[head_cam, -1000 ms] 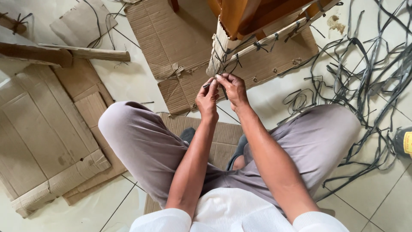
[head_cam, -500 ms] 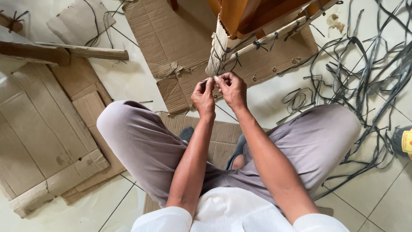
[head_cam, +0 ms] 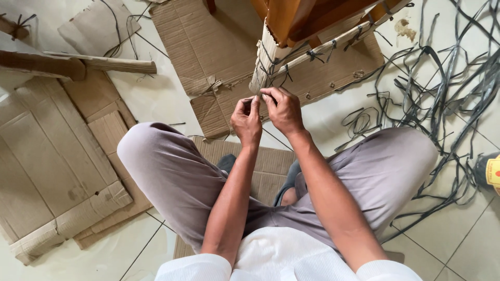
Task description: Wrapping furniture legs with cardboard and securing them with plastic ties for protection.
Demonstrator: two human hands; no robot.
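Observation:
I sit on the floor with my knees spread. My left hand (head_cam: 246,120) and my right hand (head_cam: 283,109) meet in front of me, both pinching a thin dark strap (head_cam: 249,100) at the fingertips. Just beyond them stands a wooden furniture leg (head_cam: 285,18) wrapped in corrugated cardboard (head_cam: 263,65) and tied with dark straps (head_cam: 317,52). The strap end between my fingers is mostly hidden.
Flattened cardboard sheets (head_cam: 47,156) lie at my left and under the furniture (head_cam: 208,52). A tangle of loose dark straps (head_cam: 442,88) covers the tiled floor at the right. A cardboard roll (head_cam: 114,65) lies at upper left. A dark and yellow object (head_cam: 489,171) sits at the right edge.
My hands have closed together slightly and dropped a little below the wrapped leg. The strap piece held out by my left fingers is now tucked between both hands.

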